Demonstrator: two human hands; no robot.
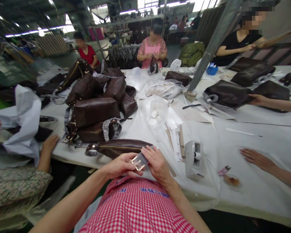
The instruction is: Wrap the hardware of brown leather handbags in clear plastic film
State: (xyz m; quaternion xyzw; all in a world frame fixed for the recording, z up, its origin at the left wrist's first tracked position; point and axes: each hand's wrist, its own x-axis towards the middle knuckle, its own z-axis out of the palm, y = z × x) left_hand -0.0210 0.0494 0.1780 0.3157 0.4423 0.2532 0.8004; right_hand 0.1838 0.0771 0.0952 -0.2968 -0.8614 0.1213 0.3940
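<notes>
My left hand (120, 166) and my right hand (157, 163) are both closed on a small square metal buckle (138, 162) wrapped in clear film, held just above my red checked lap. The buckle sits at the end of a dark brown leather strap (118, 147) that lies along the near edge of the white table (244, 145). My left fingers pinch the buckle from the left and below. My right fingers cover its right side and the strap end.
A pile of dark brown leather bags (97, 103) fills the table's left. A white tape dispenser (194, 159) stands right of my hands, beside paper strips (176, 139). Other people's hands rest at left (49, 144) and right (257, 159). A grey metal post (212, 48) rises behind.
</notes>
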